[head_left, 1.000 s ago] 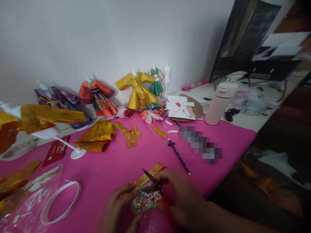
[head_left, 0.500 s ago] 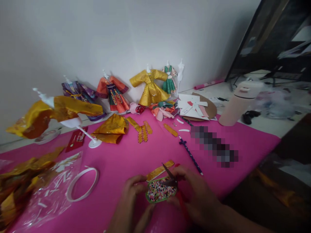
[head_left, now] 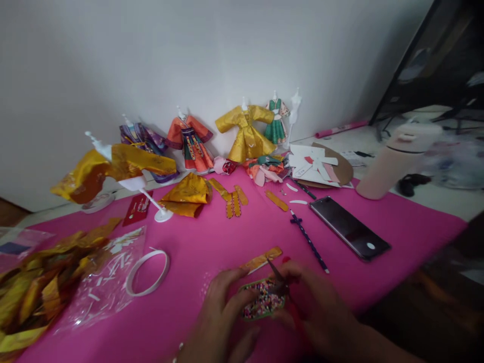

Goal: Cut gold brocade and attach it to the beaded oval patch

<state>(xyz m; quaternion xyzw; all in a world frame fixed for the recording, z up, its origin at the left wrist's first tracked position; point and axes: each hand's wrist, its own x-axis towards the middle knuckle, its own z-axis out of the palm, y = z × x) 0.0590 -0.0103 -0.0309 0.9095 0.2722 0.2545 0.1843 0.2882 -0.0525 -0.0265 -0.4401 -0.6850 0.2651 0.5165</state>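
A small green-rimmed tray of multicoloured beads point(head_left: 266, 301) lies on the pink cloth between my hands. My left hand point(head_left: 223, 307) has its fingers apart. One finger reaches over the beads and another extends along the tray's far edge. My right hand point(head_left: 321, 297) grips a pair of red-handled scissors point(head_left: 279, 281) at the tray's right side. Their dark blades point away to the upper left, above the beads. Just beyond the tray lies a yellow brocade strip point(head_left: 260, 259) with a pale edge.
Dressed doll mannequins, including a yellow gown point(head_left: 247, 131), line the wall. To the right are a phone point(head_left: 350, 227), a dark pencil point(head_left: 310, 243) and a bottle point(head_left: 397, 161). Leftward lie a white ribbon roll point(head_left: 166, 269), plastic bag point(head_left: 109, 292) and yellow scraps point(head_left: 41, 287).
My left hand has shifted from the tray's left edge so that a finger covers some beads. The view has swung left. My right hand keeps hold of the scissors.
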